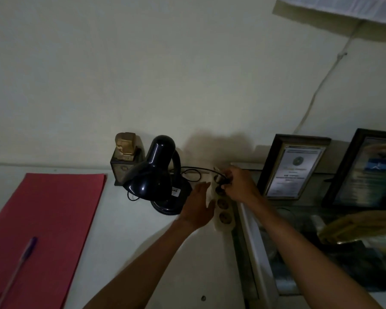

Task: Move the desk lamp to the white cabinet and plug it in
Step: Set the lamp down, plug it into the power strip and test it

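A black desk lamp (153, 175) stands on the white cabinet top (129, 230) near the wall, its shade tilted down to the left. Its black cord (196, 169) runs right to a white power strip (223, 210) with several round sockets. My right hand (237, 185) is closed on the cord's plug over the strip's far sockets; the plug itself is mostly hidden by my fingers. My left hand (197, 206) rests flat against the strip's left side, steadying it.
A red folder (47, 230) with a purple pen (20, 264) lies at the left. A small gold bust on a dark base (125, 157) stands behind the lamp. Framed certificates (294, 168) lean against the wall at the right, above a glass-topped case (299, 253).
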{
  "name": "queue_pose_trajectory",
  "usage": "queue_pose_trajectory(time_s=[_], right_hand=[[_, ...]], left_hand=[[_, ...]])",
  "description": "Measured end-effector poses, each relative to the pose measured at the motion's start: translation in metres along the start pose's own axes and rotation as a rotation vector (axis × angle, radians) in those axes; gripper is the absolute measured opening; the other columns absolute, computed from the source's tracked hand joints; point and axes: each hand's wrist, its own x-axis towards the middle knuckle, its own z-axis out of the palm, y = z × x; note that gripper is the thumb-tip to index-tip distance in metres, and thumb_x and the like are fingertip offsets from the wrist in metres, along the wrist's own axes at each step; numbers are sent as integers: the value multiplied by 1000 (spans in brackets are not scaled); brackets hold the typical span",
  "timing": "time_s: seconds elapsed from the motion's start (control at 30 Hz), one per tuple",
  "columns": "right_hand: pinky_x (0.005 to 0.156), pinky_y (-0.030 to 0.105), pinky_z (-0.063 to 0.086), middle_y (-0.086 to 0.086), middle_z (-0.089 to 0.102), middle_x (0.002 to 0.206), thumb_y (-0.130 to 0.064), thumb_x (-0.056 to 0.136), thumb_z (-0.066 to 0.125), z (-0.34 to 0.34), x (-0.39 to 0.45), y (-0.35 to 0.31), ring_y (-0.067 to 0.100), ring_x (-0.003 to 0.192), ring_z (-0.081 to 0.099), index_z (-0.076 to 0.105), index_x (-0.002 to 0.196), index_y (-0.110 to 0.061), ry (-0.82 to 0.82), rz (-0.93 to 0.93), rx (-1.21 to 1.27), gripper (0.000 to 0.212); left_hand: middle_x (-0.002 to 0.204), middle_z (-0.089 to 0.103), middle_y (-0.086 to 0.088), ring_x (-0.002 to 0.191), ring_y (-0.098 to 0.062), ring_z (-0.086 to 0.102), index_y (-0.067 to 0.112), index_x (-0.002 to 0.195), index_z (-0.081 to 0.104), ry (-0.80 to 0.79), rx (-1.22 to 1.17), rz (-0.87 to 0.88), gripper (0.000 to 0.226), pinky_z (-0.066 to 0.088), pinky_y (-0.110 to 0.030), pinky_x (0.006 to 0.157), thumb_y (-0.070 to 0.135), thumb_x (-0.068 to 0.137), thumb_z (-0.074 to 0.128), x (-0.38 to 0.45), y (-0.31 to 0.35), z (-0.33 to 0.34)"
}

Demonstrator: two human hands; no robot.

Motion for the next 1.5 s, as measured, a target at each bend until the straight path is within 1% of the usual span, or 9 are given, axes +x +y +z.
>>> queue_pose_trajectory(time_s=[0.13, 0.23, 0.4, 0.53, 0.8, 0.97, 1.13, 1.33, 1.5], right_hand=[[82, 28, 48, 17, 66, 113, -3, 73, 79, 4, 0, -6, 31, 108, 61, 64, 113, -3, 7, -14, -35, 42], [78, 25, 44, 15, 65, 110, -2, 72, 80, 6, 0, -10, 30, 104, 61, 63, 111, -4, 29, -21, -50, 43], [76, 33, 53, 14, 67, 106, -8, 69, 83, 1, -1, -12, 29, 98, 62, 61, 114, -7, 3, -11, -97, 50], [66, 26, 41, 12, 65, 102, -12, 70, 82, 0, 0, -12, 24, 89, 57, 60, 110, -9, -18, -27, -178, 46], [62, 25, 39, 9, 61, 97, -13, 72, 81, 1, -1, -16, 20, 78, 53, 60, 98, -9, -29, -63, -248, 34], [58, 27, 38, 8, 60, 90, -13, 69, 82, -2, 0, -17, 21, 73, 53, 56, 98, -8, -5, -108, -353, 40], [61, 31, 47, 13, 65, 99, -16, 72, 81, -8, 2, -18, 31, 85, 63, 56, 110, -8, -27, -117, -386, 47], [62, 28, 43, 13, 67, 100, -10, 70, 81, -10, 1, -10, 30, 87, 65, 54, 117, -10, -47, -109, -336, 54], [77, 33, 53, 14, 68, 110, -11, 78, 77, -4, -7, -3, 31, 101, 64, 55, 125, -12, 26, -80, -188, 52]], left_hand=[[156, 31, -8, 140, -24, 36, 12, 151, 29, -58, -45, -62, 67, 31, -30, 112, 33, 94, 59, -5, -4, 6], [157, 30, -6, 141, -23, 34, 15, 152, 28, -112, -44, -75, 70, 31, -31, 114, 39, 94, 59, -7, -12, 5], [159, 28, -3, 142, -21, 33, 17, 154, 21, -246, -65, -114, 103, 32, -35, 115, 63, 76, 70, -5, -10, 9], [160, 28, -3, 142, -21, 34, 17, 155, 16, -258, -78, -158, 120, 33, -36, 116, 69, 65, 75, -9, -8, 17], [165, -1, -1, 151, -16, 8, 17, 156, -8, -316, -84, -130, 106, 10, -26, 119, 65, 86, 56, -20, -3, 26], [163, -18, 2, 150, -13, -9, 15, 153, -17, -315, -9, -96, 113, 2, -26, 120, 71, 84, 51, -28, -2, 33], [163, -18, -2, 150, -13, -14, 12, 153, -16, -281, 94, -59, 108, -4, -24, 118, 69, 87, 48, -27, -3, 35], [163, -18, -3, 149, -12, -15, 12, 153, -16, -258, 192, -24, 106, -8, -24, 116, 72, 88, 41, -28, -5, 37], [164, -16, -3, 149, -12, -15, 12, 154, -14, -236, 185, 1, 106, -8, -23, 115, 73, 87, 41, -28, -6, 34]])
